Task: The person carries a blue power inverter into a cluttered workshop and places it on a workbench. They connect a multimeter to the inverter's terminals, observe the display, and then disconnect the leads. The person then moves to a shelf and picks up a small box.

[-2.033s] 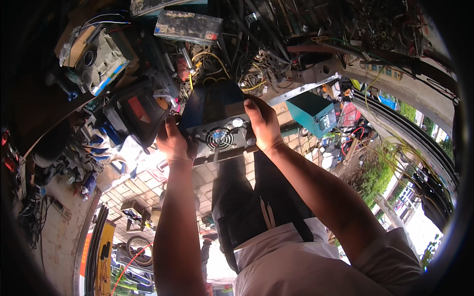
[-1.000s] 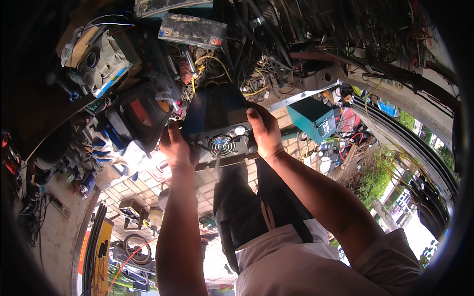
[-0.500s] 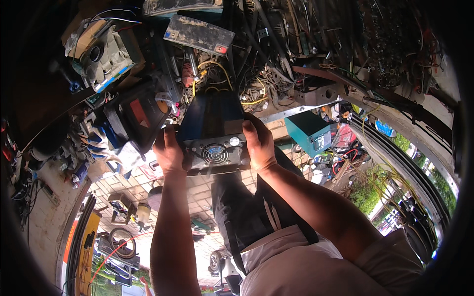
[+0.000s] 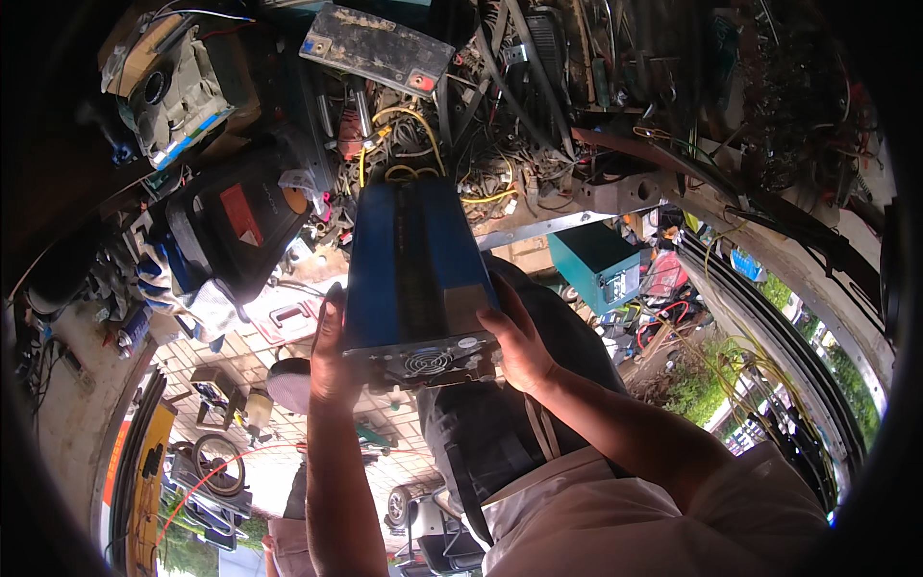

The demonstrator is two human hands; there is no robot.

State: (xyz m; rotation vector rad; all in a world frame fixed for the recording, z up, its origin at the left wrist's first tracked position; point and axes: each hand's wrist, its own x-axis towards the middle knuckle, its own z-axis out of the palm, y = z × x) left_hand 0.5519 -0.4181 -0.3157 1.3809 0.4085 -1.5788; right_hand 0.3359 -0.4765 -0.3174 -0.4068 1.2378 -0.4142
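Between my two hands is a blue power inverter (image 4: 437, 264), a long metal box with a dark stripe down its top. A round fan grille (image 4: 427, 362) shows on the end nearest my body. My left hand (image 4: 334, 358) grips the near left corner, thumb up along the side and the other fingers hidden. On the opposite side, my right hand (image 4: 519, 348) clasps the near right corner with its thumb over the top edge. The far end of the inverter is at the edge of a cluttered bench, beside loose yellow cable (image 4: 423, 125).
A dusty battery (image 4: 377, 48) lies beyond the inverter. Left of it sit a black case (image 4: 236, 226) and work gloves (image 4: 197, 298). A green metal box (image 4: 594, 264) stands to the right. Below are brick paving (image 4: 385, 409), a wheel (image 4: 218, 464) and, lower left, another person (image 4: 293, 539).
The inverter has tilted: its blue top now shows more, and the fan end has dropped toward my body. Both hands moved down with it, still holding. More of the other person shows at lower left.
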